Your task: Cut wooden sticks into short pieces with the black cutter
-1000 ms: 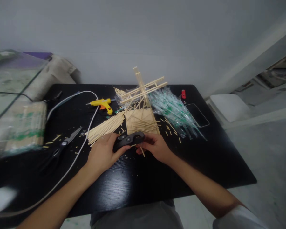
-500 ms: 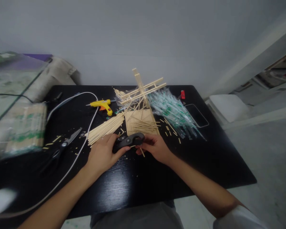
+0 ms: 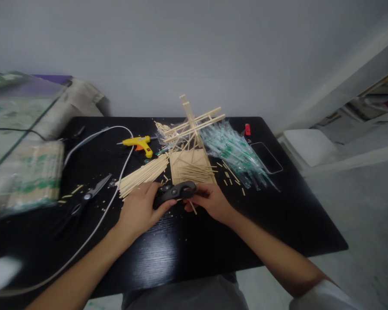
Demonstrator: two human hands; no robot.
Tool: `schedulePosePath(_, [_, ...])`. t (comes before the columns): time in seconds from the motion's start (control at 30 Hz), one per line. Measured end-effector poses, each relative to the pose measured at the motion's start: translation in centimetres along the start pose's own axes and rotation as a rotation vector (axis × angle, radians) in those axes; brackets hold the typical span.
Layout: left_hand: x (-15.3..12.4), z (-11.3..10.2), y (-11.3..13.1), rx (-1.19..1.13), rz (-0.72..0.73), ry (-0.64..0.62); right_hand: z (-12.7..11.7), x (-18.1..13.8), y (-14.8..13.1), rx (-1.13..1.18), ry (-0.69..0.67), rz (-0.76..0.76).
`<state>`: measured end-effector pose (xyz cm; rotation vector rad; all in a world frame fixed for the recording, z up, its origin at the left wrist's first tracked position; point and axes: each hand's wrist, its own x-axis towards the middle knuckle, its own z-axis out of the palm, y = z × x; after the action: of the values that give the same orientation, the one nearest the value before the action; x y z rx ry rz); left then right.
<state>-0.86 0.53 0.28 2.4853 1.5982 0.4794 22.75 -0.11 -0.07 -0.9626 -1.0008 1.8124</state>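
My left hand [image 3: 138, 206] is wrapped around a black hand cutter [image 3: 173, 192] with a hooked jaw, pointing right. At that jaw, my right hand [image 3: 213, 202] pinches a thin wooden stick [image 3: 193, 208], whose end pokes out below the fingers. The cutter partly hides the stick, so I cannot tell whether it lies between the blades. Just beyond my hands is a wooden stick structure [image 3: 194, 125] with crossed beams over a flat slatted base [image 3: 179, 165]. Loose sticks [image 3: 197, 172] lie across that base. A bundle of long sticks [image 3: 145, 172] spreads out behind my left hand.
On the black table [image 3: 233, 241] lie a yellow glue gun [image 3: 139, 144], scissors [image 3: 87, 197], green-and-clear plastic wrappers [image 3: 236, 150], a phone [image 3: 267, 157] and a red lighter [image 3: 247, 129]. A white cable [image 3: 111, 204] curves along the left, near packed sticks [image 3: 37, 172]. Cut pieces [image 3: 227, 177] are scattered about.
The camera view has tilted up very slightly. Both hands, the cutter and the stick keep almost the same pose.
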Motion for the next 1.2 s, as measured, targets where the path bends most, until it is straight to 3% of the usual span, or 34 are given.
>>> schedulePosePath(0.3, [-0.20, -0.15, -0.05, 0.015, -0.051, -0.101, -0.11, 0.08, 0.30, -0.010, 0.014, 0.009])
schedulePosePath(0.53, [0.05, -0.28, -0.04, -0.015, -0.003, -0.040, 0.11, 0.06, -0.14, -0.033, 0.012, -0.005])
schedulePosePath(0.83, [-0.25, -0.30, 0.16, -0.005, -0.044, -0.107, -0.10, 0.05, 0.10, -0.062, 0.015, -0.010])
schedulePosePath(1.03, [-0.09, -0.21, 0.10, 0.003, -0.007, -0.026, 0.02, -0.02, -0.11, -0.064, 0.012, -0.025])
schedulePosePath(1.2, [-0.09, -0.06, 0.07, -0.005, -0.006, -0.034, 0.01, -0.01, -0.12, -0.067, 0.016, -0.016])
